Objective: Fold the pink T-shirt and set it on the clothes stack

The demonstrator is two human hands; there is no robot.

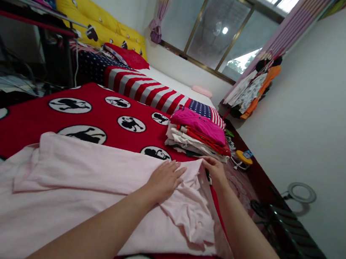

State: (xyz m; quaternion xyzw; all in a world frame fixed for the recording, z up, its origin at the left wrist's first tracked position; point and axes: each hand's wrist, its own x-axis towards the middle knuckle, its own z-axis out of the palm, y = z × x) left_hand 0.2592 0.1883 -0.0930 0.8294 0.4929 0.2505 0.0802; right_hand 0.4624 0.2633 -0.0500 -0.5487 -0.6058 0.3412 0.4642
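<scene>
My left hand is just spread flat on the pale pink cloth lying on the red blanket, while my right hand pinches the cloth's folded far edge, which runs off to my left.

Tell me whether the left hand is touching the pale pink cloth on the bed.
Touching. The head view shows the left hand lying palm-down on the pale pink cloth, with no gap between them.
</scene>
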